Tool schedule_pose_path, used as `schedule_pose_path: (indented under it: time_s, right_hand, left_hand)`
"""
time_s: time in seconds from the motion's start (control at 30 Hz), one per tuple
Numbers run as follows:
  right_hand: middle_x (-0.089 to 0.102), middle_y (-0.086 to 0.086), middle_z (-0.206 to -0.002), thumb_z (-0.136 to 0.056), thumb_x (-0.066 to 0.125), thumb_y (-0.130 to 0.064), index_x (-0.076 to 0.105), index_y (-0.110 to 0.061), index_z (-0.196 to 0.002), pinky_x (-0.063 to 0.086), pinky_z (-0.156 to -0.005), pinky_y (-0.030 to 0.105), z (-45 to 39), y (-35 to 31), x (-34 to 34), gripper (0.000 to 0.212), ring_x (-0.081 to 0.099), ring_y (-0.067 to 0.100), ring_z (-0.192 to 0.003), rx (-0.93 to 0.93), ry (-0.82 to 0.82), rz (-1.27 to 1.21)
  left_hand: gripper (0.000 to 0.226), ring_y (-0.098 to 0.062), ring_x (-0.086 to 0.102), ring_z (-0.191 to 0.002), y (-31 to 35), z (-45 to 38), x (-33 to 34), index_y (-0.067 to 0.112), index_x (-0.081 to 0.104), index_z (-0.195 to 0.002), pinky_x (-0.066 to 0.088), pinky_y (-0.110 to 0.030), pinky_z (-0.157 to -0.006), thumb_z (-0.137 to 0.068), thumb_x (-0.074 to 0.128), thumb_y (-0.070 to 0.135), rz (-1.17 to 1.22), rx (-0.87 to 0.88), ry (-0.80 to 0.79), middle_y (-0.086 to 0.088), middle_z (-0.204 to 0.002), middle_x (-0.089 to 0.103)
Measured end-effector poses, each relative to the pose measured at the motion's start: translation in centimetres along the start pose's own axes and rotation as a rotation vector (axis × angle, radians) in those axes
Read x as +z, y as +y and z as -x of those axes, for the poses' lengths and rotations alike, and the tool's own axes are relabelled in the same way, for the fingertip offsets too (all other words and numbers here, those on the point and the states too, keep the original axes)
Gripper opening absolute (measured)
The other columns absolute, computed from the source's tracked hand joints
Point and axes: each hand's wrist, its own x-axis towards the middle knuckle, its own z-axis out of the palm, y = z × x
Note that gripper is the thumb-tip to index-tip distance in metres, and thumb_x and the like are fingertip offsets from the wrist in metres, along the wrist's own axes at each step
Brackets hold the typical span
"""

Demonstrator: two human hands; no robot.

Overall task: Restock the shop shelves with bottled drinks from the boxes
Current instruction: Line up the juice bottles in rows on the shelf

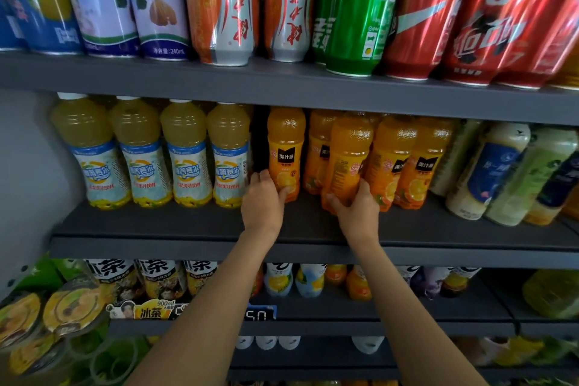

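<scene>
Plainly full and weighty, each smooth orange juice bottle (pixel 346 163) wants a low wraparound grip, as the left hand (pixel 262 200) on its own bottle (pixel 285 150) and right hand (pixel 357 207) now curl

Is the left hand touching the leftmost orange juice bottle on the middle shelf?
Touching. The head view shows the left hand wrapped round the base of the leftmost orange juice bottle, thumb across its label, no gap visible.
</scene>
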Motion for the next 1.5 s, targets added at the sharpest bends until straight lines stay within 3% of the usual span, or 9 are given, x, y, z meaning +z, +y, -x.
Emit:
schedule_pose_path:
  time_s: [0.17, 0.33, 0.67, 0.83, 0.9, 1.0, 1.17, 1.37, 1.5]
  right_hand:
    - [0.057, 0.013, -0.121, -0.080, 0.071, -0.030, 0.045, -0.003, -0.122, 0.046, -0.094, 0.041, 0.6, 0.0, 0.5, 0.057, 0.054, 0.030, -0.114, -0.002, 0.035, 0.084]
    - [0.052, 0.013, -0.125, -0.079, 0.071, -0.036, 0.038, -0.002, -0.128, 0.043, -0.092, 0.039, 1.1, -1.3, 2.0, 0.068, 0.050, 0.029, -0.118, 0.033, 0.082, 0.130]
    - [0.050, 0.012, -0.124, -0.080, 0.069, -0.039, 0.037, -0.003, -0.121, 0.045, -0.086, 0.038, 1.3, -2.1, 2.0, 0.063, 0.051, 0.029, -0.115, 0.044, 0.068, 0.178]
    - [0.054, 0.013, -0.117, -0.078, 0.070, -0.040, 0.040, -0.003, -0.119, 0.045, -0.082, 0.035, 2.3, -1.6, 0.5, 0.063, 0.055, 0.029, -0.108, -0.052, -0.003, 0.155]
    - [0.056, 0.013, -0.112, -0.080, 0.068, -0.039, 0.042, -0.002, -0.117, 0.043, -0.075, 0.033, 3.4, -1.5, 0.4, 0.058, 0.056, 0.030, -0.102, -0.109, -0.025, 0.137]
    - [0.058, 0.014, -0.109, -0.083, 0.067, -0.030, 0.044, -0.002, -0.114, 0.040, -0.068, 0.031, 4.7, -2.1, 1.1, 0.047, 0.058, 0.031, -0.096, -0.184, -0.078, 0.088]
    - [0.055, 0.012, -0.112, -0.083, 0.066, -0.032, 0.043, -0.005, -0.116, 0.044, -0.073, 0.035, 5.7, -3.6, 2.9, 0.049, 0.056, 0.030, -0.100, -0.252, -0.150, 0.081]
    - [0.052, 0.013, -0.119, -0.086, 0.063, -0.028, 0.039, -0.004, -0.121, 0.045, -0.076, 0.036, 5.7, -4.1, 4.0, 0.048, 0.055, 0.030, -0.106, -0.212, -0.135, 0.130]
    - [0.051, 0.013, -0.116, -0.092, 0.052, -0.017, 0.040, -0.003, -0.118, 0.046, -0.076, 0.038, 5.6, -4.4, 4.9, 0.032, 0.055, 0.031, -0.104, -0.192, -0.078, 0.153]
  left_hand:
    - [0.049, -0.028, 0.049, -0.116, -0.4, 0.1, 0.5, 0.004, 0.044, -0.127, 0.043, -0.035, -0.091, -0.088, 0.059, 0.030, 0.011, 0.005, 0.023, -0.014, -0.125, 0.049]
    - [0.049, -0.029, 0.048, -0.116, -0.4, -0.1, 0.7, 0.004, 0.045, -0.128, 0.042, -0.035, -0.093, -0.088, 0.060, 0.029, 0.019, 0.014, 0.030, -0.015, -0.125, 0.050]
    - [0.053, -0.029, 0.047, -0.120, -0.2, 0.3, 0.5, 0.005, 0.039, -0.133, 0.042, -0.035, -0.095, -0.089, 0.059, 0.027, 0.061, -0.024, 0.025, -0.015, -0.130, 0.047]
    - [0.050, -0.022, 0.052, -0.112, 0.1, 3.8, -0.1, 0.007, 0.043, -0.130, 0.042, -0.025, -0.086, -0.089, 0.057, 0.033, 0.248, 0.177, 0.168, -0.011, -0.122, 0.050]
    - [0.058, -0.016, 0.050, -0.114, 0.5, 4.2, -0.7, 0.008, 0.042, -0.131, 0.040, -0.021, -0.089, -0.086, 0.057, 0.042, 0.338, 0.240, 0.103, -0.007, -0.124, 0.051]
    - [0.072, -0.014, 0.051, -0.116, 0.7, 4.1, -1.4, 0.012, 0.038, -0.133, 0.045, -0.028, -0.094, -0.078, 0.061, 0.052, 0.419, 0.278, -0.017, -0.004, -0.126, 0.052]
    - [0.060, -0.017, 0.055, -0.109, -0.8, 3.5, -2.9, 0.011, 0.045, -0.129, 0.047, -0.030, -0.089, -0.080, 0.065, 0.040, 0.382, 0.220, 0.044, -0.006, -0.118, 0.058]
    - [0.062, -0.022, 0.056, -0.107, -1.4, 2.3, -3.1, 0.010, 0.047, -0.127, 0.051, -0.043, -0.087, -0.079, 0.062, 0.046, 0.302, 0.210, 0.005, -0.009, -0.116, 0.059]
    - [0.059, -0.026, 0.053, -0.109, -1.2, 2.4, -2.4, 0.006, 0.047, -0.127, 0.047, -0.036, -0.089, -0.079, 0.069, 0.034, 0.241, 0.164, 0.009, -0.013, -0.117, 0.055]
